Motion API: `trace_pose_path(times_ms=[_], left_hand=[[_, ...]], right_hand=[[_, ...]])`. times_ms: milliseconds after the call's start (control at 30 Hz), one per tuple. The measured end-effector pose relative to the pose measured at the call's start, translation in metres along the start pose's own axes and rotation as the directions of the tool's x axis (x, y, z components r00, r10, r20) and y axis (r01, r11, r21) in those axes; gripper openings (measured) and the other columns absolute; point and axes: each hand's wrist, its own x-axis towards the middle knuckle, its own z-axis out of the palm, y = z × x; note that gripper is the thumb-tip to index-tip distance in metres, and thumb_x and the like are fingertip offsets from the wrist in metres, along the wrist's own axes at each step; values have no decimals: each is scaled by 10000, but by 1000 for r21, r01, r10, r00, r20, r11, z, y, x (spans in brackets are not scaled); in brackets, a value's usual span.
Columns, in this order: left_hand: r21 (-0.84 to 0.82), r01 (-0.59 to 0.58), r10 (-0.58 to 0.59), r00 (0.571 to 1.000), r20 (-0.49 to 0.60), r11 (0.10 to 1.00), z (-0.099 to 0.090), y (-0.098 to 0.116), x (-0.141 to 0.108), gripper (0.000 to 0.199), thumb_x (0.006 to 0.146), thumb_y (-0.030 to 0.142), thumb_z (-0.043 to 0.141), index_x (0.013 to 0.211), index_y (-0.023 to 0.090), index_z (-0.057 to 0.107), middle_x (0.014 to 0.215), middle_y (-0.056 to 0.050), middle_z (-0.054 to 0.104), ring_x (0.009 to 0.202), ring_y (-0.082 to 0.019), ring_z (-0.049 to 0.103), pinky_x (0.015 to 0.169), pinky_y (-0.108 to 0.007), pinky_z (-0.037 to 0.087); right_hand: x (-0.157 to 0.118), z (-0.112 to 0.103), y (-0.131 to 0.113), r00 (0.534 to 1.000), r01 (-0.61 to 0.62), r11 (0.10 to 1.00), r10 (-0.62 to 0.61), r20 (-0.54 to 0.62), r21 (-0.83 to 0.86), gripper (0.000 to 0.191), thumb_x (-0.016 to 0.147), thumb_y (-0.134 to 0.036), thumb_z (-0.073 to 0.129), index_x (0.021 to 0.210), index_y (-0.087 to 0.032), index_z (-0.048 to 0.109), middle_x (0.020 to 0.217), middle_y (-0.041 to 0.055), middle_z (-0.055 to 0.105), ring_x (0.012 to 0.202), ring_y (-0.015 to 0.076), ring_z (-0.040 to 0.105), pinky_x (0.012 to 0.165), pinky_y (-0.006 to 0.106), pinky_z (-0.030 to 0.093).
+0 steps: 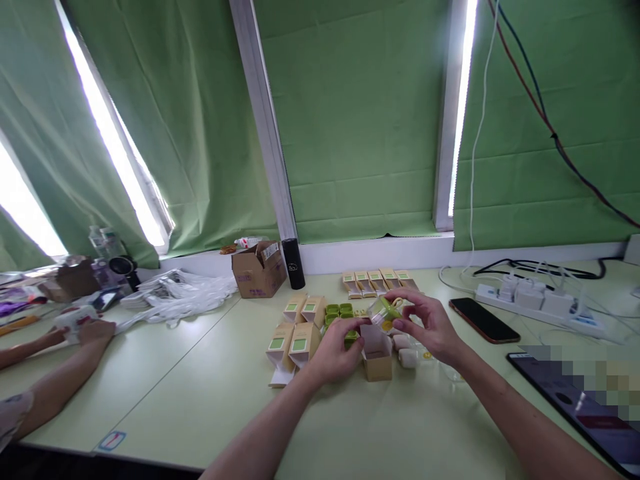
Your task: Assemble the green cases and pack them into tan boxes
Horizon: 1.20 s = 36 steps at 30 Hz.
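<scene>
A small clear container with a green top and a pale cord loop (384, 312) is pinched between the fingers and thumb of my right hand (431, 327). It is tilted just above an open small cardboard box (379, 368), which stands upright on the table. My left hand (336, 352) is at the left side of this box, its fingertips curled against the rim. Behind that hand, partly hidden, are several green lids (339, 311). White rolls (407, 357) lie right of the box, beside clear containers (453, 372) partly covered by my right wrist.
Tan boxes with green labels (299, 345) stand left, and another row (377, 283) is farther back. A brown carton (257, 272) and black cylinder (293, 264) stand by the wall. Phone (484, 320), tablet (570, 407) and power strip (540, 308) lie right. Another person's hands (90, 331) work far left.
</scene>
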Motion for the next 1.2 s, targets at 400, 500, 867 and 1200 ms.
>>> trace_pose_path(times_ms=[400,500,867,1200], left_hand=[[-105,58,-54,998,41,993,-1,-7,3,504,802,120,587,1292,179,691,1227,-121,742,1136,-305,673,1044,-453,501],[-198,62,-49,996,71,978,-4,-3,4,543,761,77,555,1274,192,690,1255,-99,736,1149,-281,671,1050,-414,508],[-321,99,-59,989,132,942,-7,-4,6,604,697,6,537,1265,171,659,1287,-111,704,1200,-264,646,1069,-389,501],[-324,103,-62,989,133,941,-6,-4,7,651,676,-20,533,1284,181,651,1286,-104,702,1215,-265,648,1092,-396,497]], right_hand=[[-1,8,-5,981,-51,989,75,179,-137,242,905,-328,702,1124,-225,715,1183,104,716,796,188,675,584,283,540],[-1,6,0,980,-37,983,71,184,-182,263,907,-337,702,1145,-226,708,1179,103,722,744,177,671,566,287,538],[0,3,2,958,-64,959,136,251,-277,267,895,-304,692,1156,-246,695,1213,95,709,737,173,684,587,288,527],[-6,18,-9,936,19,899,138,323,-438,295,812,-218,738,1085,-262,636,1008,15,741,734,180,654,665,310,457]])
